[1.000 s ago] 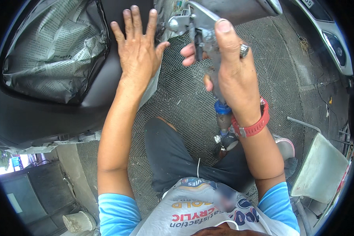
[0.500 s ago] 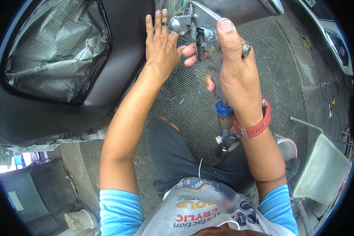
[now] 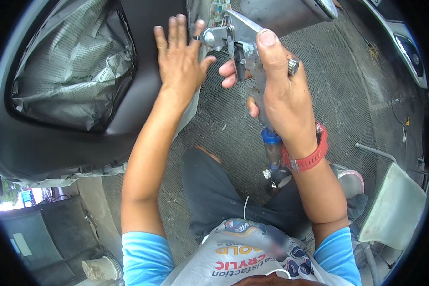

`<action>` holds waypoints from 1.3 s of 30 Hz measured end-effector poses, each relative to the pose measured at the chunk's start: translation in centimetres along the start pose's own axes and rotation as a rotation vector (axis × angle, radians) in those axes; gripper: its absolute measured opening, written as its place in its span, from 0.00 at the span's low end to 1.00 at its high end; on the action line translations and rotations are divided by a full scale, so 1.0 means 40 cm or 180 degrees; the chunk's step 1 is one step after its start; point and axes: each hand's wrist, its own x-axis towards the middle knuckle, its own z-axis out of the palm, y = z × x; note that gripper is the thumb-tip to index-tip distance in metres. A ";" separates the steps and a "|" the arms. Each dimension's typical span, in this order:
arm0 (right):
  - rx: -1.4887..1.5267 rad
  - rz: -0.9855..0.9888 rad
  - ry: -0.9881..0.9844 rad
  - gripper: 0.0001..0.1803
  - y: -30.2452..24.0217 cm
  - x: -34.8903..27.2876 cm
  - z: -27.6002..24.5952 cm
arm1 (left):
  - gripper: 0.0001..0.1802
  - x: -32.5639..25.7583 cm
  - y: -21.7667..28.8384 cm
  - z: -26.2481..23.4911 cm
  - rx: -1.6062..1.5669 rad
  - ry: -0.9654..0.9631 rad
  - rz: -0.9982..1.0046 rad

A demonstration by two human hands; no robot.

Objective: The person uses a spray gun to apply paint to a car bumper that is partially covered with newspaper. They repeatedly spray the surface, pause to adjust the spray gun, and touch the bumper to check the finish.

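A matte-black car body panel (image 3: 145,26) stands at my left, with newspaper (image 3: 76,71) masking a large opening in it. My left hand (image 3: 182,64) rests flat near the panel's right edge, fingers spread and holding nothing; a dark ring is on one finger. In my right hand (image 3: 286,93) is a grey metal spray gun (image 3: 247,29), gripped by the handle with the thumb up along its back. The fingers curl around by the trigger. Below the handle hangs a clear air filter with a blue collar (image 3: 271,136) and a small gauge (image 3: 282,177).
Ribbed matting (image 3: 229,119) covers the floor. A pale green chair (image 3: 393,205) stands at the right, and a whitish bucket (image 3: 100,268) at the lower left. Another dark panel (image 3: 283,16) lies ahead, and a silver car part (image 3: 405,50) is at the upper right.
My left hand has slid left along the black panel, and its fingers have spread wider. The spray gun in my right hand has shifted slightly left.
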 end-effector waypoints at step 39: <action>0.0059 0.0075 -0.0072 0.36 -0.018 0.005 -0.006 | 0.50 0.012 -0.103 -0.067 -0.0266 0.0653 -0.0503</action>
